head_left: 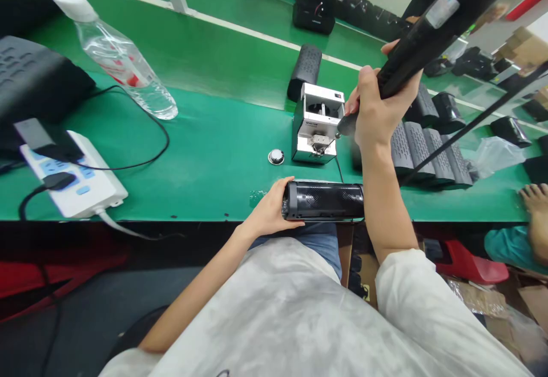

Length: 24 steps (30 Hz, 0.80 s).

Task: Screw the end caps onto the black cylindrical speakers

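Note:
My left hand (270,208) is wrapped round the left end of a black cylindrical speaker body (325,200) lying on its side at the front edge of the green bench (205,154). My right hand (379,108) grips a black electric screwdriver (422,43), which slants up to the right. Its tip touches the front of a small silver screw feeder box (317,123) just behind the speaker. A small round silver knob (276,156) lies left of the box.
A row of black speaker grilles (428,148) lies right of my right arm. A plastic water bottle (120,57), a white power strip (68,174) with cables and a dark device (29,74) occupy the left. Another person's hand (535,200) rests at the far right.

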Tool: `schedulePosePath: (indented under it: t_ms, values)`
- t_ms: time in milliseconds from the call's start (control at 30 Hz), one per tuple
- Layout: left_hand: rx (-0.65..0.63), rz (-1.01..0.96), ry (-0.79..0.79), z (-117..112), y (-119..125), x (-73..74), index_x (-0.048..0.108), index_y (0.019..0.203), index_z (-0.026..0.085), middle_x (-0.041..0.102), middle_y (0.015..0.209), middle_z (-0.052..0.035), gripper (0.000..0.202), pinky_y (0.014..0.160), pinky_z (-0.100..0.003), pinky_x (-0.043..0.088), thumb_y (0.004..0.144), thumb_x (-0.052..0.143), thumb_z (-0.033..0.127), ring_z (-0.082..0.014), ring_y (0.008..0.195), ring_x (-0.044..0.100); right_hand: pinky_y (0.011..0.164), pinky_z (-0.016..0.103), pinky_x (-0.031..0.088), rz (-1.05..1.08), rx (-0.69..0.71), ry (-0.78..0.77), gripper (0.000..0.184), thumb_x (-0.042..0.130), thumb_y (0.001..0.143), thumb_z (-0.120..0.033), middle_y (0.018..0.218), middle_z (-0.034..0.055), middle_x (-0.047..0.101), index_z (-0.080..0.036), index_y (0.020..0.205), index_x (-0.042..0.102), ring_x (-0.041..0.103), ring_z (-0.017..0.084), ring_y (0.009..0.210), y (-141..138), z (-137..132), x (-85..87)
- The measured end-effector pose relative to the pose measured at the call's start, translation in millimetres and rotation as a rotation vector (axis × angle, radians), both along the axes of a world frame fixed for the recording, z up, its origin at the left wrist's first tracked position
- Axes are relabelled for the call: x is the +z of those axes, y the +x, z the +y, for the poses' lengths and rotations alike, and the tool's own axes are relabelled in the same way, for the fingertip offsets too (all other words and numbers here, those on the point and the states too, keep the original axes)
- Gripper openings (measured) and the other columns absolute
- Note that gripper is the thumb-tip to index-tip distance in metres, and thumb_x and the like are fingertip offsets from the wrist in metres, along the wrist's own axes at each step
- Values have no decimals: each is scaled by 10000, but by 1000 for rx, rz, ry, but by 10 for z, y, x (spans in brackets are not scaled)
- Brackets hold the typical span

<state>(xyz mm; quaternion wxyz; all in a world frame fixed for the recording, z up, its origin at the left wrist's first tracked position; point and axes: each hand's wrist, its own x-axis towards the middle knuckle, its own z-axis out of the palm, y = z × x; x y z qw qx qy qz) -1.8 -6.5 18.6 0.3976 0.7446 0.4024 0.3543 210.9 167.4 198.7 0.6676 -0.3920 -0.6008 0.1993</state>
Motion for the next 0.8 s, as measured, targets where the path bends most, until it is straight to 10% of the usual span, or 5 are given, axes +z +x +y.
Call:
schedulePosePath:
  t_ms: [500, 800]
  values:
    - [-21, 52, -33, 8, -28, -83, 287, 1754, 282, 483, 1740, -203, 1169, 1373, -623, 492, 866, 978, 596, -440, 1627, 560, 390, 323, 290, 51, -111, 122, 317, 758, 948, -405, 621, -111, 332, -338, 1209, 590, 303, 142, 413, 574, -815, 350]
    - [-1, 68, -97, 29, -67, -46, 320, 1730, 283, 530, 1711, -196, 1152, 1358, -635, 503, 846, 995, 586, -439, 1595, 600, 393, 242, 354, 93, 72, 53, 378, 903, 947, -378, 616, -140, 444, -329, 1206, 633, 426, 104, 398, 691, -791, 123]
